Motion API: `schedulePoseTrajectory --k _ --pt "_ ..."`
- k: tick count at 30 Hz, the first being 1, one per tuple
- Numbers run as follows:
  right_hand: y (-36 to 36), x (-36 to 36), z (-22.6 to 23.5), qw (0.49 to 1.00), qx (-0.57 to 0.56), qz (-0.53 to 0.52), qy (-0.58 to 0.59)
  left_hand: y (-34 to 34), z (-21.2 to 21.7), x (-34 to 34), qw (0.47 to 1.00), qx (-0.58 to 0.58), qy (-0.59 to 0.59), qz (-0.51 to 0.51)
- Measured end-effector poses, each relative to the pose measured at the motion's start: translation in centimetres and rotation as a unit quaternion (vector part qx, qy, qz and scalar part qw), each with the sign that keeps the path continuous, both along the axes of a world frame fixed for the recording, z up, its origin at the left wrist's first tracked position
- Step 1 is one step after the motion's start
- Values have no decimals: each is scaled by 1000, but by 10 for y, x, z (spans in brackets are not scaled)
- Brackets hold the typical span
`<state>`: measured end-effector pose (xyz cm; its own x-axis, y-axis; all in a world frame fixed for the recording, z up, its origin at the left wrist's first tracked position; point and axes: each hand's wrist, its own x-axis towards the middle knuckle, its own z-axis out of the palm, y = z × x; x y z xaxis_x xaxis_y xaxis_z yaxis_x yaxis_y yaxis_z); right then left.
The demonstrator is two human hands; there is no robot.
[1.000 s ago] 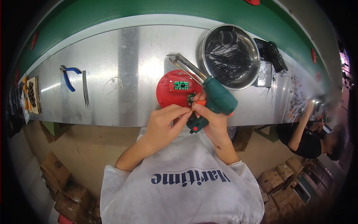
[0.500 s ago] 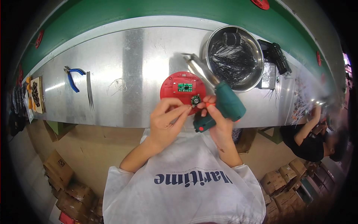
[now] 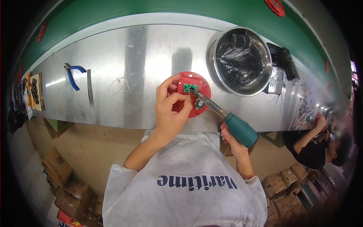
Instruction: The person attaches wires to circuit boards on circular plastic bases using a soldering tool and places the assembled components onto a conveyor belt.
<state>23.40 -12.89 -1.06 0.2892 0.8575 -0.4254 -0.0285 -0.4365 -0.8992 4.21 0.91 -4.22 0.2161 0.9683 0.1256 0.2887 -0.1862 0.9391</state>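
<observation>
A red round housing (image 3: 204, 85) lies at the table's near edge, with a small green circuit board (image 3: 188, 87) in it. Beside the board sits a small round green part (image 3: 199, 104). My left hand (image 3: 169, 109) rests over the housing's left side, thumb and forefinger pinching a thin wire (image 3: 189, 97) by the board. My right hand (image 3: 236, 145) grips a green soldering gun (image 3: 241, 129) from below, most of its handle hidden. The gun's metal tip reaches the board, close to my left fingertips; whether it touches cannot be made out.
A steel bowl (image 3: 215, 64) of black wires stands at right, beside a black device (image 3: 285, 64). Blue-handled cutters (image 3: 73, 77), dark thin strips (image 3: 90, 89) and a loose clear thread (image 3: 119, 85) lie left. Another person (image 3: 310, 147) works far right. A green belt (image 3: 159, 7) runs behind.
The soldering gun has swung down, its tip now at the circuit board instead of pointing up past the housing. My left hand has moved up to the board, and my right hand lower and rightward.
</observation>
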Motion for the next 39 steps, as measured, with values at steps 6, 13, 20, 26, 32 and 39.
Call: schedulePoseTrajectory --k 6,13,20,26,32,39 --pt "-5 3 -4 1000 -1 -9 -18 0 0 2 1000 -5 -4 3" --pt "-5 4 -8 998 33 23 -54 0 -1 2 1000 -16 -17 13" --pt "-5 2 -6 993 25 45 -111 -1 0 3 1000 -21 -13 14" --pt "-1 0 -1 996 20 35 -82 0 0 4 999 -20 -20 20" --pt "-4 -1 10 988 22 -85 129 1 -1 4 1000 -13 -19 18" --pt "-23 9 -2 981 36 -114 150 0 3 3 1000 -20 -3 12"
